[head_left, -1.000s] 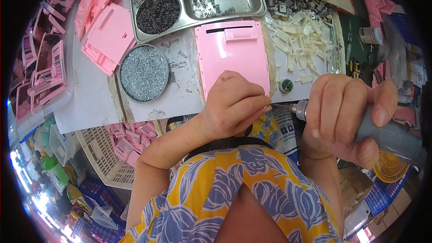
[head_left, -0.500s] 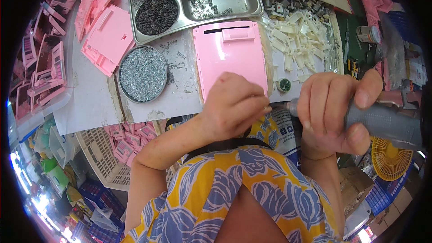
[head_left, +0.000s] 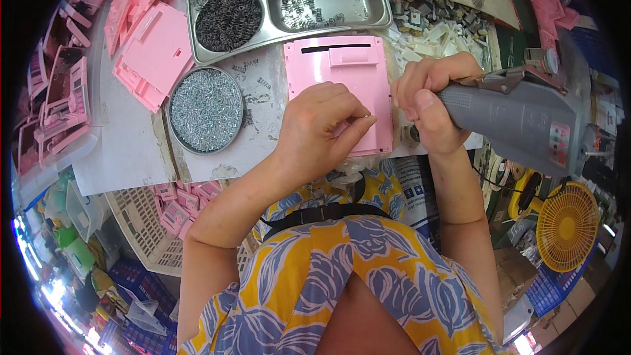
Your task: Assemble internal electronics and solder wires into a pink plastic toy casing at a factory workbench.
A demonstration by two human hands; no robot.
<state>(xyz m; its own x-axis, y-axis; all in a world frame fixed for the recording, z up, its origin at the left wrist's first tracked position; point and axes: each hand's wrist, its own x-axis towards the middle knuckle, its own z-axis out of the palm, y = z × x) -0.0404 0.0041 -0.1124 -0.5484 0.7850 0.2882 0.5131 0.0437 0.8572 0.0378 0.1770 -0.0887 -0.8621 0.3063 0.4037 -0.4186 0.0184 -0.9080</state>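
Note:
A flat pink plastic panel [head_left: 358, 79] with a dark slot near its far edge lies on the table in front of me. Over its near part is my left hand [head_left: 322, 125], thumb and forefinger pinched on what looks like a small screw [head_left: 367, 117]. My right hand [head_left: 434, 95] is wrapped round a grey electric screwdriver [head_left: 516, 118], held level at the panel's right edge; its tip is hidden behind my fingers. A round dish of small silver screws [head_left: 206, 110] stands left of the panel.
Beyond the panel, a metal tray [head_left: 276, 29] holds dark springs. White plastic parts [head_left: 447, 43] are heaped at the right. Pink casings [head_left: 158, 52] lie at the left, more in a cream basket [head_left: 141, 227] below. A yellow fan [head_left: 566, 227] stands at lower right.
My left hand has moved up and over the panel, its pinched fingertips now showing. My right hand has raised the screwdriver toward the panel's right edge and turned it.

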